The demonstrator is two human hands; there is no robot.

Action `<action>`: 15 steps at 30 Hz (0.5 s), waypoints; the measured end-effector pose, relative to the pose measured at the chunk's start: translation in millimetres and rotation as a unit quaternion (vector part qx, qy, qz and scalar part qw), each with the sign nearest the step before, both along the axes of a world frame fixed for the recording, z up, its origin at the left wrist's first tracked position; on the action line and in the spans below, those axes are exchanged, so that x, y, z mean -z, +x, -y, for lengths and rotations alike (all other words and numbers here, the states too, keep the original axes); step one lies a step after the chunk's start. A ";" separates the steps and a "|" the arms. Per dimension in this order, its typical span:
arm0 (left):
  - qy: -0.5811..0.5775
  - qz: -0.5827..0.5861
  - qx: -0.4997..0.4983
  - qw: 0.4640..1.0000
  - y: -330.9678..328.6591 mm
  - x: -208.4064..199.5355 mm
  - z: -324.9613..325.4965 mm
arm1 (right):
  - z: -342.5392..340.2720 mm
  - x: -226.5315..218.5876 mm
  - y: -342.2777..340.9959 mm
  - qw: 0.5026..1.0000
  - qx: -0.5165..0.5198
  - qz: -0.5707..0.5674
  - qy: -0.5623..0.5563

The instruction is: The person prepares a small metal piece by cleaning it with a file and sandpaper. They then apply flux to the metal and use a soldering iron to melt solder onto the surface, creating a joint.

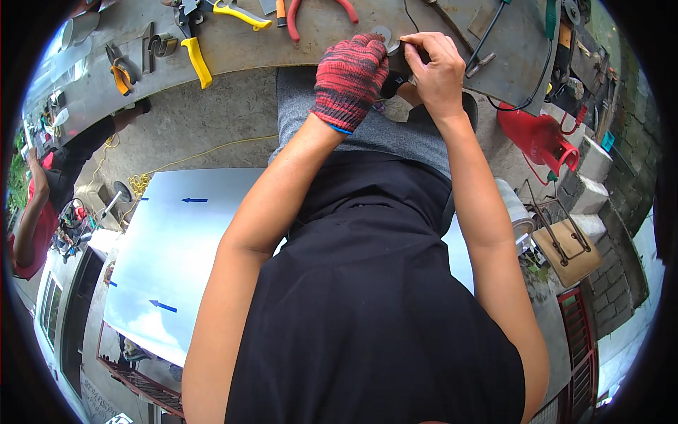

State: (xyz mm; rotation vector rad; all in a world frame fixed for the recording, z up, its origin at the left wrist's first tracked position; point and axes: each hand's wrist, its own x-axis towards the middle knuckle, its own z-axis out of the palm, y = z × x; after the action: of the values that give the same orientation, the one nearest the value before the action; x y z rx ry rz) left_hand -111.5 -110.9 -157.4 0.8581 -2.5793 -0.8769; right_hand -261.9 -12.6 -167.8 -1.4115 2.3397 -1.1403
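My left hand (351, 79), in a red and black knit glove, is closed at the near edge of the metal worktable (240, 53). Beside its fingertips shows a small round silver metal piece (382, 34); I cannot tell whether the glove grips it or it lies on the tabletop. Bare, my right hand (438, 69) pinches thumb and forefinger together just right of that piece. Whatever sits in the pinch is small and dark, too small to name. A narrow gap separates the two hands.
Red-handled pliers (321, 15), a yellow-handled tool (244, 14), yellow-handled snips (194, 56) and orange-handled pliers (121, 74) lie on the table. A black cable (522, 104) hangs off its right side. A red metal object (533, 138) stands at right. Behind me is a shiny sheet (180, 240); another person (42, 205) is far left.
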 end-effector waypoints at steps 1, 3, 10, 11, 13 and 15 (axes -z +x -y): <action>-0.003 -0.005 -0.002 1.000 0.0 0.3 -0.1 | -0.2 -0.1 0.1 1.000 0.001 0.002 0.000; -0.009 -0.015 -0.005 1.000 0.0 0.7 -0.4 | -0.2 0.7 0.2 1.000 0.002 -0.002 -0.001; 0.018 0.001 -0.006 1.000 -0.3 -0.9 0.5 | -0.1 0.2 -1.0 1.000 -0.002 -0.005 0.003; 0.034 0.002 -0.010 0.999 -0.2 -0.8 1.2 | 0.0 0.0 -1.1 1.000 -0.002 -0.009 0.004; 0.087 0.003 -0.032 0.996 -2.6 -4.8 2.2 | 0.7 -0.2 -0.5 1.000 0.000 -0.016 0.005; 0.160 0.003 -0.065 0.985 -8.1 -13.6 3.4 | 0.9 -0.8 -0.6 1.000 0.001 -0.016 0.009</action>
State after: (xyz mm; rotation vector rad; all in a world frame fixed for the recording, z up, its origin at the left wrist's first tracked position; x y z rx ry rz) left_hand -119.6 -114.4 -143.8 1.1006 -2.3891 -1.2716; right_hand -262.5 -13.5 -167.0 -1.4329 2.3663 -1.1025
